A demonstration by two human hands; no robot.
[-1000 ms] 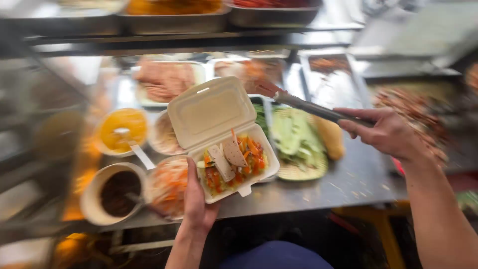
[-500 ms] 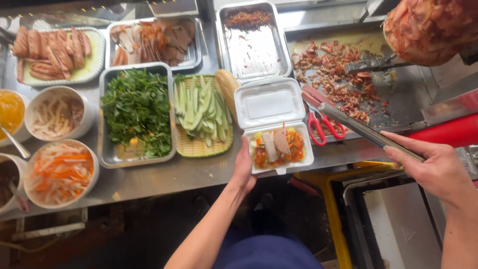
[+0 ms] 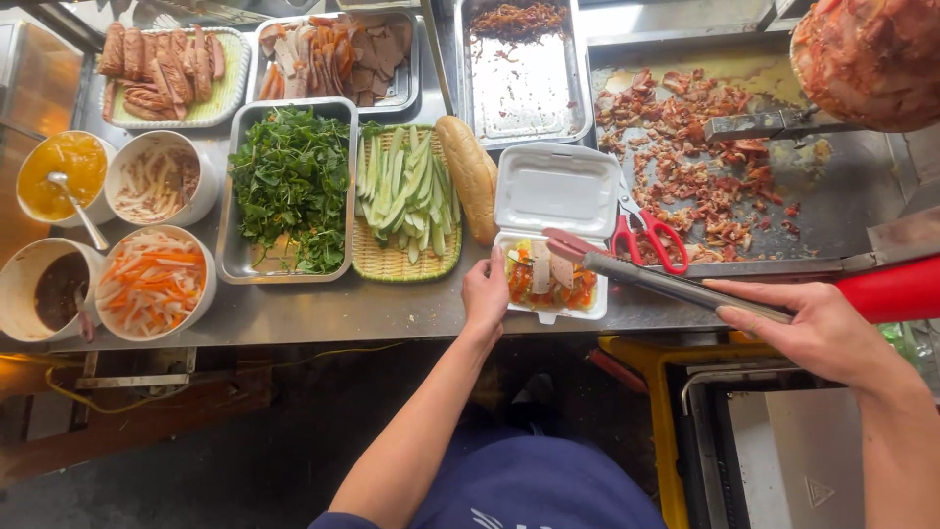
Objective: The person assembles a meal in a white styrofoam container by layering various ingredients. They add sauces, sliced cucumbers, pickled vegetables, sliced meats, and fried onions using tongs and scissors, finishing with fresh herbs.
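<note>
Left side of my steel desk [image 3: 323,312]: bowls of orange sauce [image 3: 57,163] and shredded carrot [image 3: 152,279], then a tray of greens [image 3: 292,186] and a basket of cucumber [image 3: 403,191]. My left hand [image 3: 486,292] grips the open foam box [image 3: 554,235] of filling at the desk's front edge, my right hand [image 3: 821,328] squeezes tongs [image 3: 651,279] over it. Chopped meat on the griddle [image 3: 832,201] far right.

The large cone of roasted meat [image 3: 871,59] runs off the top right corner. The red cylindrical object [image 3: 896,289] is cut by the right edge. The left hand [image 3: 487,294] covers the near left corner of the white foam clamshell box [image 3: 558,191].
</note>
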